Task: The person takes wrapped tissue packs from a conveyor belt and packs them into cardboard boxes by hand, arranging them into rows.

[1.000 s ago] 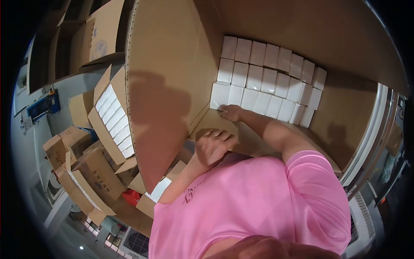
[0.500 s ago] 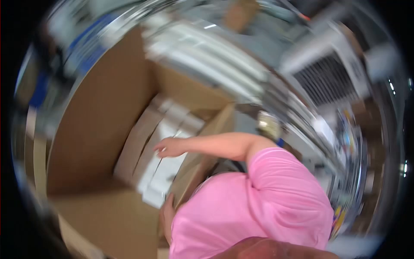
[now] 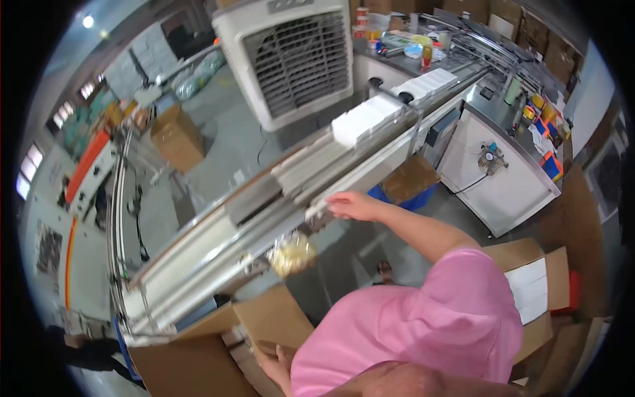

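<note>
My right hand [image 3: 350,206] reaches over the near rail of a long conveyor [image 3: 198,264], its fingers loosely bent and apart, with nothing visible in them. Farther up the belt, beyond that hand, lies a row of small white boxes [image 3: 370,120], and a second white row [image 3: 426,85] sits behind it. At the bottom, my left hand [image 3: 274,366] grips the edge of a large open cardboard box [image 3: 192,364]; part of its fingers is hidden. Inside this box, pale cartons [image 3: 246,357] show beside the flap [image 3: 272,316].
An air cooler [image 3: 301,63] stands behind the conveyor. At my right is another open carton [image 3: 529,258] with white boxes in it. A white cabinet [image 3: 493,175] with a gauge stands beyond. A clear bag of yellowish material [image 3: 292,254] hangs below the near rail.
My view has swung from the large box to the conveyor. My right hand has left the cartons inside the box and is now at the conveyor rail. My left hand stays at the box edge.
</note>
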{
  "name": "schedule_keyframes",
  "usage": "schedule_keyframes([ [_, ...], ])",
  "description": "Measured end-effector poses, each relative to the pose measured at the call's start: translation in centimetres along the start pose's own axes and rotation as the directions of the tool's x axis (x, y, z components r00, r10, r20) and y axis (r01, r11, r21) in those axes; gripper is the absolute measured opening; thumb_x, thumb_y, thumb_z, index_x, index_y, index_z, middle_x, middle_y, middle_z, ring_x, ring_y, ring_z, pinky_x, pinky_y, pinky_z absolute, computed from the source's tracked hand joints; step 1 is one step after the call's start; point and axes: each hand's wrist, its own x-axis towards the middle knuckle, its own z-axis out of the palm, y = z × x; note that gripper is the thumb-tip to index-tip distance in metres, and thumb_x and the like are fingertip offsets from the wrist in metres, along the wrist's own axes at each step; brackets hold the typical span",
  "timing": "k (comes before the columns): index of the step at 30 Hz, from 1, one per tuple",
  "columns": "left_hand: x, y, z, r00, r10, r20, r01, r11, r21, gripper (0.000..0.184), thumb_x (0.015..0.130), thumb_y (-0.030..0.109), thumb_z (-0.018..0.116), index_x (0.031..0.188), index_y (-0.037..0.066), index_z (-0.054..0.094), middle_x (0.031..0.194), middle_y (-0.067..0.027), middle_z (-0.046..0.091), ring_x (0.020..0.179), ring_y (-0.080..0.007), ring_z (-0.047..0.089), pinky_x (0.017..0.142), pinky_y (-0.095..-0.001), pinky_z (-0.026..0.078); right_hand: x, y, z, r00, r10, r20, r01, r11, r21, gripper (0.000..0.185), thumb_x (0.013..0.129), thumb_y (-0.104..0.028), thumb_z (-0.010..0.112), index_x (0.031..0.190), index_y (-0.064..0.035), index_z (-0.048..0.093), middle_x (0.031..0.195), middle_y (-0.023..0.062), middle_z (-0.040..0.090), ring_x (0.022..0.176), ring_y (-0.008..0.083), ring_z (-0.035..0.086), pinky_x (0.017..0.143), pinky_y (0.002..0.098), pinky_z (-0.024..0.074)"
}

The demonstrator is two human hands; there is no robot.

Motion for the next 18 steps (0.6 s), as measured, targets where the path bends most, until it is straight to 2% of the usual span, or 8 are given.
schedule_keyframes([
  [3,4.9,7.1,4.1,0.964,0.210,-0.165,-0.197,0.976,0.092,0.065,0.082,0.016,0.067,0.138,0.002,0.037,0.138,-0.0218,0.042,0.129,-0.0421,0.034,0.107,-0.0466,0.028,-1.8,1.4,-10.9,0.974,0.001,-0.228,0.029,0.992,0.127,0.036,0.091,-0.021,0.059,0.123,-0.0031,0.056,0.093,0.0023,0.065,0.078,0.0093,0.059,0.067,0.0243,0.0470],
  [5,7.8,13.0,7.0,0.948,0.248,-0.200,-0.252,0.968,0.003,0.064,0.083,0.017,0.066,0.138,0.003,0.039,0.139,-0.0204,0.042,0.131,-0.0403,0.033,0.108,-0.0461,0.026,-3.0,1.1,-17.7,0.921,0.011,-0.391,0.009,0.999,0.049,0.036,0.092,-0.023,0.059,0.121,-0.0016,0.057,0.094,0.0025,0.065,0.080,0.0094,0.060,0.068,0.0247,0.0480],
  [6,9.5,15.7,8.7,0.936,0.284,-0.207,-0.295,0.955,-0.024,0.062,0.083,0.017,0.066,0.138,0.004,0.040,0.139,-0.0198,0.042,0.132,-0.0405,0.033,0.108,-0.0460,0.026,-3.1,2.2,-21.3,0.897,-0.099,-0.430,0.140,0.988,0.065,0.035,0.092,-0.023,0.059,0.120,-0.0013,0.058,0.098,0.0032,0.066,0.084,0.0103,0.061,0.071,0.0250,0.0493],
  [8,13.8,20.3,12.4,0.895,0.397,-0.205,-0.409,0.913,-0.015,0.059,0.084,0.018,0.065,0.136,0.005,0.042,0.138,-0.0191,0.044,0.132,-0.0412,0.032,0.108,-0.0466,0.027,-3.3,1.8,-26.8,0.773,-0.086,-0.628,0.223,0.964,0.143,0.031,0.094,-0.022,0.056,0.115,-0.0007,0.060,0.097,0.0041,0.067,0.083,0.0108,0.062,0.072,0.0249,0.0496],
  [11,19.9,26.8,17.4,0.844,0.515,-0.153,-0.518,0.855,0.022,0.052,0.084,0.021,0.066,0.130,0.004,0.049,0.135,-0.0200,0.048,0.133,-0.0415,0.030,0.107,-0.0477,0.027,-2.2,2.1,-35.1,0.609,-0.139,-0.781,0.226,0.974,0.004,0.029,0.094,-0.025,0.053,0.109,-0.0020,0.063,0.091,0.0055,0.068,0.079,0.0111,0.062,0.068,0.0249,0.0484],
  [12,21.0,29.1,18.9,0.878,0.459,-0.132,-0.465,0.885,-0.015,0.048,0.086,0.025,0.065,0.126,0.003,0.053,0.132,-0.0200,0.051,0.133,-0.0422,0.031,0.107,-0.0479,0.028,-1.2,3.0,-37.9,0.554,-0.163,-0.816,0.229,0.973,-0.039,0.029,0.093,-0.026,0.054,0.107,-0.0025,0.064,0.089,0.0066,0.069,0.077,0.0122,0.062,0.067,0.0259,0.0483],
  [15,25.3,32.7,23.9,0.828,0.538,-0.160,-0.531,0.843,0.086,0.043,0.089,0.032,0.060,0.119,0.002,0.059,0.122,-0.0212,0.057,0.131,-0.0408,0.035,0.105,-0.0457,0.032,2.5,5.4,-45.2,0.455,-0.351,-0.818,0.081,0.932,-0.354,0.031,0.090,-0.030,0.054,0.102,-0.0031,0.066,0.090,0.0115,0.069,0.079,0.0203,0.065,0.070,0.0320,0.0491],
  [18,24.9,35.4,26.6,0.912,0.302,-0.278,-0.259,0.949,0.181,0.037,0.087,0.036,0.058,0.113,0.010,0.065,0.108,-0.0160,0.065,0.109,-0.0339,0.057,0.089,-0.0423,0.045,4.9,4.4,-47.5,0.354,-0.357,-0.864,-0.165,0.886,-0.433,0.032,0.090,-0.030,0.054,0.104,-0.0039,0.066,0.092,0.0121,0.069,0.084,0.0271,0.064,0.075,0.0331,0.0490],
])
